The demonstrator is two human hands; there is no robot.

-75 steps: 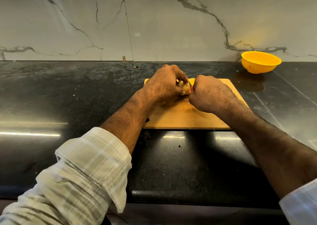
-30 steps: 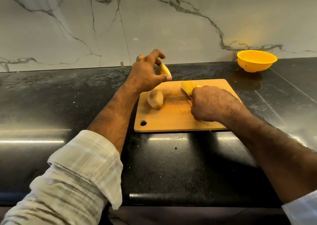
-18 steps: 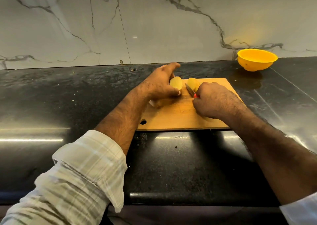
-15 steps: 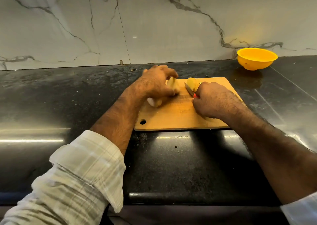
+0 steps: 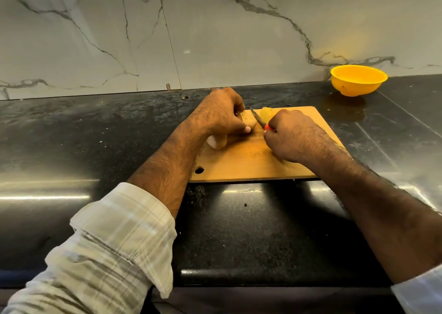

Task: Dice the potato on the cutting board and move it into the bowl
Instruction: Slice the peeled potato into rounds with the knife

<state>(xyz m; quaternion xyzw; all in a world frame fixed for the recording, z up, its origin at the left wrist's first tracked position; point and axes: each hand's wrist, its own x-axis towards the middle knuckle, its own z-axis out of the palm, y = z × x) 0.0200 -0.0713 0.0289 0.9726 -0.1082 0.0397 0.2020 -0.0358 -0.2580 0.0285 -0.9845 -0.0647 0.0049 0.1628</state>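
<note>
1. Nearest the camera, a rolled plaid sleeve [image 5: 114,237] covers the left forearm, and both arms reach forward over the dark counter [image 5: 251,230].
2. The cutting board [image 5: 239,167] lies flat on the counter, its hanging hole at the near left corner.
3. The left hand [image 5: 220,115] curls down over one potato piece [image 5: 248,121] at the far left of the board, fingers and thumb gripping it to hold it steady.
4. A second piece [image 5: 216,142] lies on the board just under the left wrist, partly hidden.
5. The right hand [image 5: 290,136] wraps tightly round the red handle of a knife [image 5: 259,120], whose blade points up-left, next to the held piece (whether it touches yet is hard to tell).
6. A third, pale yellow piece [image 5: 266,112] sits at the board's far edge, just beyond the blade.
7. The yellow bowl [image 5: 358,80] stands against the marble wall, well apart from the board on the far right; nothing shows inside it.
8. Judging by this, the potato is only split into large pieces: the dicing proper and the whole transfer to the bowl are left.
</note>
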